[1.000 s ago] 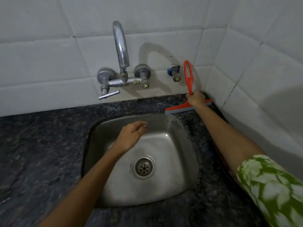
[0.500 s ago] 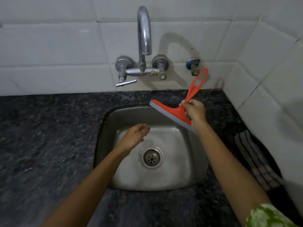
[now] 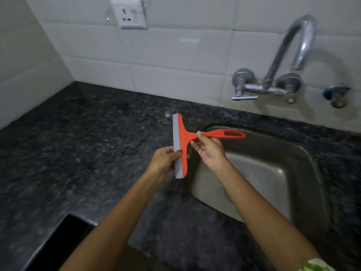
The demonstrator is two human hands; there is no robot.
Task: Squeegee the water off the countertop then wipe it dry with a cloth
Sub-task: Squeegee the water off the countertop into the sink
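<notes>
An orange squeegee [image 3: 183, 136] with a grey rubber blade hangs in the air over the dark speckled countertop [image 3: 82, 145], just left of the sink. Its blade runs near-vertical in the frame and its looped handle points right. My right hand [image 3: 210, 151] pinches the handle near the neck. My left hand [image 3: 166, 160] grips the lower half of the blade with thumb on top. The blade does not touch the counter. No cloth is in view.
A steel sink [image 3: 259, 173] is set into the counter at the right, below a wall-mounted tap [image 3: 273, 83]. White tiled walls meet at the far left corner, with a wall socket [image 3: 130, 15] above. A dark opening [image 3: 64, 235] cuts the counter's near edge.
The view has swung left. My right hand carried the squeegee from over the sink toward the counter left of it, turning the blade. My left hand rose from the sink and took hold of the blade.
</notes>
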